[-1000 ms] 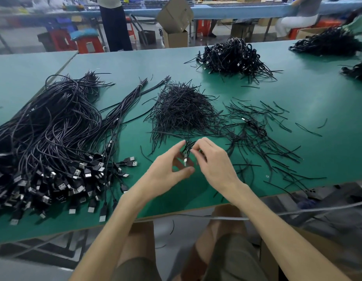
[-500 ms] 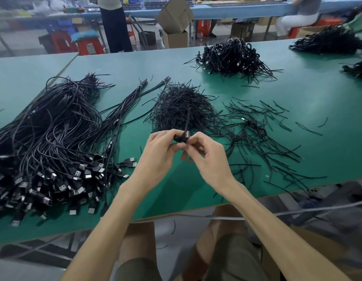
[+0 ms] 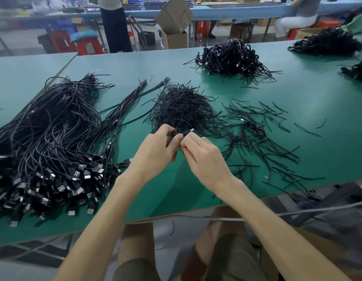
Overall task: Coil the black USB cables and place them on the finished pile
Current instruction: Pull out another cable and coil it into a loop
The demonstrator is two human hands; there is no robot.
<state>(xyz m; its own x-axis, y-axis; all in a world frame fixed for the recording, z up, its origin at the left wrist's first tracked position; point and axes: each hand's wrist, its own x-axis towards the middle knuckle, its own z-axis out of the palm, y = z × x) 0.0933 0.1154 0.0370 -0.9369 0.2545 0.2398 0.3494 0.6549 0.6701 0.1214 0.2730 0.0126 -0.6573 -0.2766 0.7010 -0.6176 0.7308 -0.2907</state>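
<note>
Left hand grips a small coiled cable between thumb and curled fingers, held just above the table. Right hand touches it from the right, fingertips pinching at the coil's edge; whether it pinches cable or a tie I cannot tell. A silver connector tip sticks out just above the right hand's fingers. Both hands sit in front of the heap of short black ties at table centre. Left of them is the big bundle of uncoiled cables, USB plugs fanned toward the near edge. Right of the hands are loose ties scattered flat, with one coiled cable lying among them. Finished pile is farther back, well apart from the hands. Two more black heaps at the far right – one big, one cut by the frame edge. Behind the table are a cardboard box and a standing person.
</note>
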